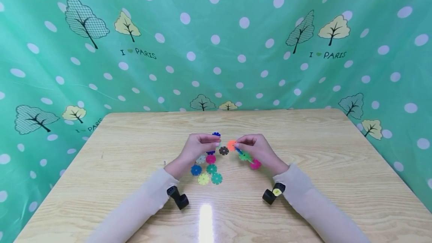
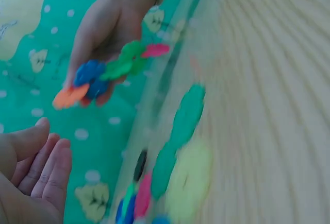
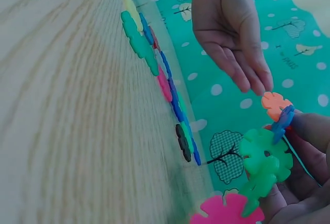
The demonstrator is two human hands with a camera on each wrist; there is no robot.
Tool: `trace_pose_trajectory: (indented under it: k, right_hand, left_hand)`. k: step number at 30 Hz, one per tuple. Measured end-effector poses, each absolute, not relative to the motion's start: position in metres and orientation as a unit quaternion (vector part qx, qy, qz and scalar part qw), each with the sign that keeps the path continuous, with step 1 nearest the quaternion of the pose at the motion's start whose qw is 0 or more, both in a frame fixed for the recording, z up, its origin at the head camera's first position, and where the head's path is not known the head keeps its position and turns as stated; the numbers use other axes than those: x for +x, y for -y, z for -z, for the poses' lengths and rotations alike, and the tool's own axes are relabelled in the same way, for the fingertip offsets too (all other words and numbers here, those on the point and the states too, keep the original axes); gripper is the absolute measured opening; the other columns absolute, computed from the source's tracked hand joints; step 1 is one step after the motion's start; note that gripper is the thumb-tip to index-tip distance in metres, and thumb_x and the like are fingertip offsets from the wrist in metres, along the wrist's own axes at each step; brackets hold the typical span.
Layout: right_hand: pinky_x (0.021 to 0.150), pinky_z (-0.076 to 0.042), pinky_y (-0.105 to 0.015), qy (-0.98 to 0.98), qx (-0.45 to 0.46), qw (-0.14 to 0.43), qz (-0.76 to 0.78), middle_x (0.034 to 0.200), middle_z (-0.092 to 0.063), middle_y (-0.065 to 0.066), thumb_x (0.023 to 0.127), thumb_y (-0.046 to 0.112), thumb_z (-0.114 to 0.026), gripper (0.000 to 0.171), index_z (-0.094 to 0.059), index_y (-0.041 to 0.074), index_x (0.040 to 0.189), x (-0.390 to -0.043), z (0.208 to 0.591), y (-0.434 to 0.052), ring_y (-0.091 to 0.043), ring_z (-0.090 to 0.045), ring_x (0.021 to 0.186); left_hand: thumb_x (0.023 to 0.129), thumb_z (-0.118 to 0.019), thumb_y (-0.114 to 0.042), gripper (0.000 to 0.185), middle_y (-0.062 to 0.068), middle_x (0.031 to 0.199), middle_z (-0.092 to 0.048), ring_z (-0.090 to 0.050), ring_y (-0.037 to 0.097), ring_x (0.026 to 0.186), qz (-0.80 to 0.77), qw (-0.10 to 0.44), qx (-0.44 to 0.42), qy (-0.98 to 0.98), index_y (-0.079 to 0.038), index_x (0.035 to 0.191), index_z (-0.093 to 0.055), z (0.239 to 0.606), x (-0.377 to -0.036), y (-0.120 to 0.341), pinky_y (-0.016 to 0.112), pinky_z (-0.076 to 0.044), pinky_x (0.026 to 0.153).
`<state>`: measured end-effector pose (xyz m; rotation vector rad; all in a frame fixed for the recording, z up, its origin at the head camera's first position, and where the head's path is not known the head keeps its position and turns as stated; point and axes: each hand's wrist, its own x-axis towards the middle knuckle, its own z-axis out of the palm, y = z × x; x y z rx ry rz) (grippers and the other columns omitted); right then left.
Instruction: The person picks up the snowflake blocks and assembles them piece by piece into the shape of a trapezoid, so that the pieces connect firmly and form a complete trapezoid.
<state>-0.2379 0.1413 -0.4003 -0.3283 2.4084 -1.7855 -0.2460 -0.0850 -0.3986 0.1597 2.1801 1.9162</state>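
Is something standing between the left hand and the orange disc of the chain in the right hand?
Nothing visible does. Only a gap separates the left hand from the orange disc; the dark disc lies lower, on the table.

2 wrist cameras [image 1: 177, 197], 1 orange disc [image 1: 231, 145], 1 yellow disc [image 1: 203, 179], 1 black disc [image 1: 224, 150], 2 teal discs [image 1: 216, 178].

Bright flower discs [image 1: 210, 159] on a wood-grained tabletop [image 1: 118, 201], green dotted cloth [image 1: 229, 6] at twelve o'clock.
The linked chain [image 3: 266, 153] runs orange, blue, green, then pink toward four o'clock; the loose cluster shows dark blue at twelve, brown-black at two, teal at five, pale yellow at six, blue at eight, pink in its middle. The tabletop is pale tan; the cloth carries whitish dots, dark-checked trees [image 1: 86, 21] and yellow trees [image 1: 334, 28]; the sleeves [image 1: 141, 198] are plain pale grey.
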Motion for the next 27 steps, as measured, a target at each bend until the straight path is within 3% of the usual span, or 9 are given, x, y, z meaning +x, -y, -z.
trace_pose_trajectory:
  k: [9, 14, 22, 27]
  right_hand:
    - [0.072, -0.051, -0.024, -0.786, -0.109, 0.082, 0.603, 0.092, -0.07, -0.007, 0.087, 0.014, -0.068, 0.019, -0.068, -0.001, 0.099, -0.24, 0.404, -0.142, -0.017, -0.061, 0.082]
    - [0.071, -0.051, -0.022, -0.777, -0.103, 0.088, 0.615, 0.091, -0.07, -0.007, 0.087, 0.009, -0.066, 0.019, -0.066, -0.005, 0.1, -0.242, 0.407, -0.142, -0.014, -0.062, 0.08]
    - [0.073, -0.052, -0.022, -0.771, -0.103, 0.092, 0.622, 0.091, -0.07, -0.007, 0.089, 0.01, -0.064, 0.02, -0.065, -0.007, 0.101, -0.243, 0.409, -0.143, -0.013, -0.062, 0.081]
    - [0.073, -0.053, -0.022, -0.763, -0.099, 0.093, 0.632, 0.091, -0.07, -0.007, 0.088, 0.008, -0.064, 0.021, -0.063, -0.008, 0.102, -0.243, 0.41, -0.144, -0.012, -0.063, 0.08]
  left_hand:
    - [0.083, -0.069, -0.006, 0.035, 0.013, 0.115, -0.066, -0.065, 0.018, 0.1, -0.622, 0.104, 0.055, -0.774, 0.0, 0.117, -0.063, 0.399, -0.255, 0.138, 0.028, -0.051, 0.089]
    - [0.084, -0.066, -0.001, 0.035, 0.017, 0.117, -0.064, -0.063, 0.025, 0.104, -0.588, 0.123, 0.059, -0.797, 0.003, 0.118, -0.06, 0.403, -0.256, 0.158, 0.029, -0.051, 0.09]
    - [0.082, -0.069, -0.003, 0.036, 0.012, 0.116, -0.065, -0.063, 0.024, 0.105, -0.544, 0.114, 0.039, -0.831, -0.004, 0.117, -0.063, 0.419, -0.275, 0.179, 0.03, -0.05, 0.091]
    - [0.08, -0.07, -0.001, 0.038, 0.012, 0.116, -0.065, -0.062, 0.022, 0.106, -0.544, 0.158, 0.042, -0.823, -0.005, 0.118, -0.063, 0.421, -0.281, 0.185, 0.029, -0.051, 0.09]
